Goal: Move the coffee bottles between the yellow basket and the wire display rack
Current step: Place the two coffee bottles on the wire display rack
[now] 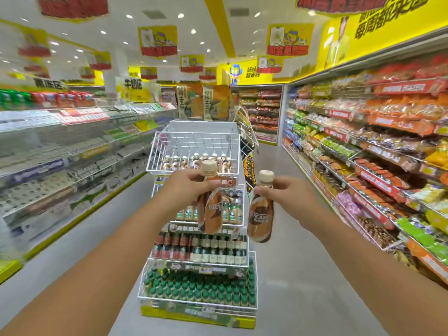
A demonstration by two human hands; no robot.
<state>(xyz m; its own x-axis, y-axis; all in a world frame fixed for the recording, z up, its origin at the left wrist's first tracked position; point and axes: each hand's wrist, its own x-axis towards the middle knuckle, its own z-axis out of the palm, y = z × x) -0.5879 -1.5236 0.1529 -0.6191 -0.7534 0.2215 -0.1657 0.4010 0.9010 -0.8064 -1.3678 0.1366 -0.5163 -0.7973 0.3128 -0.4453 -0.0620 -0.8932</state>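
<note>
— Where are the bottles?

— My left hand grips one Nescafé coffee bottle by its neck, my right hand pinches another Nescafé bottle the same way. Both hang in the air just in front of the wire display rack.

— How far along?

— A row of like bottles already stands in the rack's top basket. These two aren't placed yet. The yellow basket isn't in view, so I can't tell what's left.

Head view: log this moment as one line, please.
left hand: holds coffee bottle by neck | right hand: holds second coffee bottle by neck | both raised before wire display rack | yellow basket: not in view
</note>
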